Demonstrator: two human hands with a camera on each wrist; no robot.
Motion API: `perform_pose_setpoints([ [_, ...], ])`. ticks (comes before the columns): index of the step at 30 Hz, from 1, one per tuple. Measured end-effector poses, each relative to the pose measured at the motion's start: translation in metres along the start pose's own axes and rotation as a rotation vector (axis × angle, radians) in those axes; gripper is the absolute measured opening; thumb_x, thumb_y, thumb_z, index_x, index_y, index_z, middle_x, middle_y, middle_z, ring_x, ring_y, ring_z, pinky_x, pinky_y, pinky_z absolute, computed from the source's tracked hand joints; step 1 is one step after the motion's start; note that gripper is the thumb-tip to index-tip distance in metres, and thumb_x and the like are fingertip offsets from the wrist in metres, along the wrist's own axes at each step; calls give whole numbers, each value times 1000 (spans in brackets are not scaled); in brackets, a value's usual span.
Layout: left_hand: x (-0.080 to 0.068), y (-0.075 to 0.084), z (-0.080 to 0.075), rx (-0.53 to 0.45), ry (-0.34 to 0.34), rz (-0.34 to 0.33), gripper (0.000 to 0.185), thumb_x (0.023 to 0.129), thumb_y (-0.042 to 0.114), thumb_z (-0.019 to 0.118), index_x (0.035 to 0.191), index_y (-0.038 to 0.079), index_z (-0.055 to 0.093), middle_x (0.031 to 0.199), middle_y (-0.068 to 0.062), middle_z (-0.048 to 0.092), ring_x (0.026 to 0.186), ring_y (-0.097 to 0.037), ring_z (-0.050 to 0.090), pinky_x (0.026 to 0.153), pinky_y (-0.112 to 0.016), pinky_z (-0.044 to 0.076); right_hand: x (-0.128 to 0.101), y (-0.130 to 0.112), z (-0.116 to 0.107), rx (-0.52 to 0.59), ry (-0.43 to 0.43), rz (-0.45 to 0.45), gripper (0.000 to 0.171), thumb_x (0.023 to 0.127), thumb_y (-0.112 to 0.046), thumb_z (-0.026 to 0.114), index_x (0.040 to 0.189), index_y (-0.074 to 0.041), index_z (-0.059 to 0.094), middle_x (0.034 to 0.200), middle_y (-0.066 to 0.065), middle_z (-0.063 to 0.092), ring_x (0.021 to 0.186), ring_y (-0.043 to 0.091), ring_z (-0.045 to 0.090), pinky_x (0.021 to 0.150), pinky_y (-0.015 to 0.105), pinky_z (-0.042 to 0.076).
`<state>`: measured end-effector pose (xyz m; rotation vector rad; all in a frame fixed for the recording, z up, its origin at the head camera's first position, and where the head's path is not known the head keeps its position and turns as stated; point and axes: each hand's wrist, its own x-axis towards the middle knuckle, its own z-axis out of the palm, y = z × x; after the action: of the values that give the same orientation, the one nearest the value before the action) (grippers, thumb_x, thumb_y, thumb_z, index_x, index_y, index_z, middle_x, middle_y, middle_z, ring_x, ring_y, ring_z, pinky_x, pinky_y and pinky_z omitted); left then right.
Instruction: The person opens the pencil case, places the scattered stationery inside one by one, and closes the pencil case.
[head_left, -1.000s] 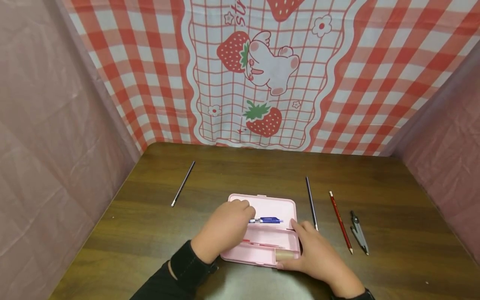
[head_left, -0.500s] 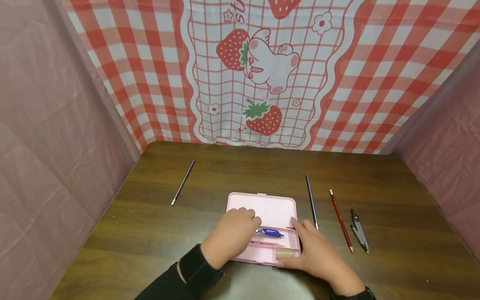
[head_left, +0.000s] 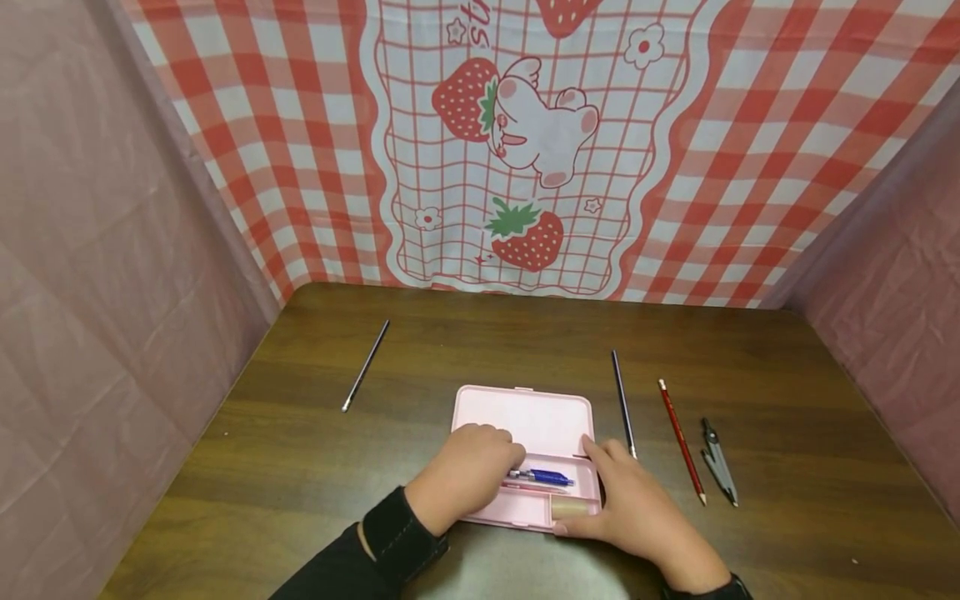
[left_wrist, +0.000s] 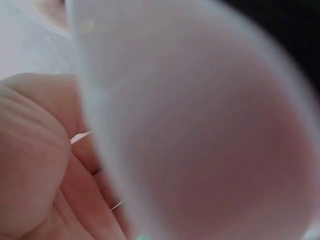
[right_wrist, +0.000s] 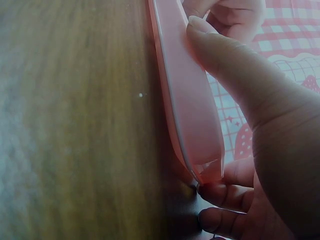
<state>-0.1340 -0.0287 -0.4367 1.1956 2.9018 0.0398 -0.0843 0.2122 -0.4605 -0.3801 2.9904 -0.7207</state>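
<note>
Head view: left hand (head_left: 463,477) pinches blue pen (head_left: 546,477) over pink case (head_left: 525,417); right hand (head_left: 626,508) grips its corner; pen may slip, rolling out.

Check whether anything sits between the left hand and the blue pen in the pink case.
Nothing visible does. The left hand already has its fingertips at the blue pen, which lies in the open pink case; the right hand steadies the case's right side.

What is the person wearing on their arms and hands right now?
Both hands are bare: no gloves or rings show on the left hand or the right hand. The left forearm has a black long sleeve ending in a snug black cuff. A dark cuff shows at the right wrist.
</note>
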Motion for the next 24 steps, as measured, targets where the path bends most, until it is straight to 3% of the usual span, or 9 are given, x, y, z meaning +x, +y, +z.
perform_pose_setpoints([
  [24, -4, 1, -4, -73, -74, -35, 20, 93, 8, 71, 102, 23, 79, 92, 8, 67, 85, -11, 63, 83, -32, 52, 0, 0, 0, 9, 2, -11, 129, 59, -83, 80, 149, 5, 48, 124, 11, 57, 102, 23, 60, 85, 46, 53],
])
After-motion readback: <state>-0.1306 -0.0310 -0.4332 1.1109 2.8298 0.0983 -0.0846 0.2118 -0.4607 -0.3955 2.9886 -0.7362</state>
